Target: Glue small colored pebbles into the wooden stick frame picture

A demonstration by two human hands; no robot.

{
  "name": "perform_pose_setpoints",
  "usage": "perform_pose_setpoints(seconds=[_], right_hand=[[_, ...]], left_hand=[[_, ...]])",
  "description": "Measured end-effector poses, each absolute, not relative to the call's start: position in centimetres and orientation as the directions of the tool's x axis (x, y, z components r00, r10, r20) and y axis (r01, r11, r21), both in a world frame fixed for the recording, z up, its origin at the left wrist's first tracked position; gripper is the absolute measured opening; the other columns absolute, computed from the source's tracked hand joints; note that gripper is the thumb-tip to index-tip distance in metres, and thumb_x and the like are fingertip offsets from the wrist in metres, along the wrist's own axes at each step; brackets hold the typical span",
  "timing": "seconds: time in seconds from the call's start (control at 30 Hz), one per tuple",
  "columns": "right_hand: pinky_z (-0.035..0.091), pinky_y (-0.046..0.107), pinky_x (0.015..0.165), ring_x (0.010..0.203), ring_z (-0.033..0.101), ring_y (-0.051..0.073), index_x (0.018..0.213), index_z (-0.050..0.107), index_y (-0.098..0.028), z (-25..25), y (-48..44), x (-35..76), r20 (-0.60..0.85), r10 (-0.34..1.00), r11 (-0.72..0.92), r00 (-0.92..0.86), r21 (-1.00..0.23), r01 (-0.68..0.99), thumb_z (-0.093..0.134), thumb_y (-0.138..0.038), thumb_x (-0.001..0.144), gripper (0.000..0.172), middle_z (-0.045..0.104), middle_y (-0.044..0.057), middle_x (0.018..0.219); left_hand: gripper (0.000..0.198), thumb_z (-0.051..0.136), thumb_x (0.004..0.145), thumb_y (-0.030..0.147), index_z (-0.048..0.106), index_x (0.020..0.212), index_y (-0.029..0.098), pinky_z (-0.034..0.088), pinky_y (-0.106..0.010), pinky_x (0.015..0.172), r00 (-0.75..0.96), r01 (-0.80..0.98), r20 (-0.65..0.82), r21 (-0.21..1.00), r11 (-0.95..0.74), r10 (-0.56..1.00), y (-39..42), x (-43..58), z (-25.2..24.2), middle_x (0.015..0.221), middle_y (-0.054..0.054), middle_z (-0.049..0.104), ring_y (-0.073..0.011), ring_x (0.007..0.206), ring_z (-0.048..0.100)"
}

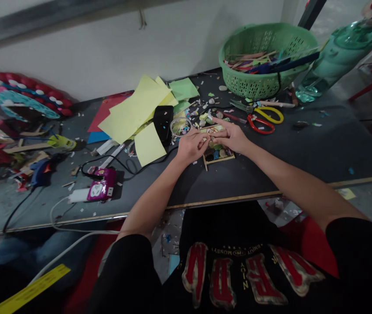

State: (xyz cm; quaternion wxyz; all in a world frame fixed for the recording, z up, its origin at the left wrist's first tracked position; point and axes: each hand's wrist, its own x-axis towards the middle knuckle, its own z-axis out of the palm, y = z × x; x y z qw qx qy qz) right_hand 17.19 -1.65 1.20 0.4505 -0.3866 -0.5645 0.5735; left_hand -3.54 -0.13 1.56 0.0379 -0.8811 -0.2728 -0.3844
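Observation:
My left hand [192, 146] and my right hand [231, 136] meet over a small wooden-framed craft piece [217, 153] lying on the dark table [287, 152]. Both hands have their fingers pinched together at the fingertips, on something too small to make out. The frame holds small coloured pieces inside. A clear round ring-shaped container [180, 126] sits just left of my left hand, and a black box [163, 123] stands beside it.
Yellow and green paper sheets [136, 113] lie at the back left. A green basket [266, 59] with sticks stands at the back right, scissors with yellow and red handles [264, 118] in front. A pink power strip [100, 189], glue guns [59, 143] and a green bottle [336, 56] are around.

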Motion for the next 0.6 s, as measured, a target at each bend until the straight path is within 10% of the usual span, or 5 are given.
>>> perform_pose_setpoints(seconds=[0.6], right_hand=[[0.055, 0.046, 0.101, 0.104, 0.072, 0.027, 0.158, 0.029, -0.018, 1.0, -1.5, 16.8, 0.089, 0.957, 0.062, -0.277, -0.992, -0.106, 0.089, -0.047, 0.062, 0.118, 0.079, 0.009, 0.103]], left_hand=[[0.003, 0.056, 0.081, 0.017, 0.056, 0.080, 0.019, 0.034, -0.026, 0.058, 0.525, 0.641, 0.667, 0.099, -0.761, 0.529, -0.3, -2.3, 1.0, 0.059, 0.002, 0.050, -0.0139, 0.064, 0.055]])
